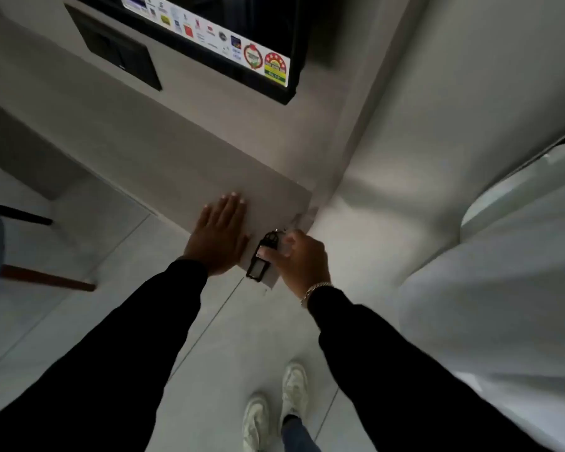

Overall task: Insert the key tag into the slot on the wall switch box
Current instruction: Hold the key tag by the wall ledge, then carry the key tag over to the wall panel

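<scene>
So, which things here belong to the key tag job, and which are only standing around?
Belong to the job:
- key tag, pinched in the right hand
- black switch panel on the wall
- left hand, flat on the grey surface

Standing around:
- screen with stickers
- wooden chair legs
- bracelet
- white shoes

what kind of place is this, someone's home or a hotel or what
Probably a hotel or rented room, though I can't be sure. A TV with its store stickers is mounted on the wall beside a black switch panel, the floor is pale tile, and the right hand holds a key tag.
</scene>
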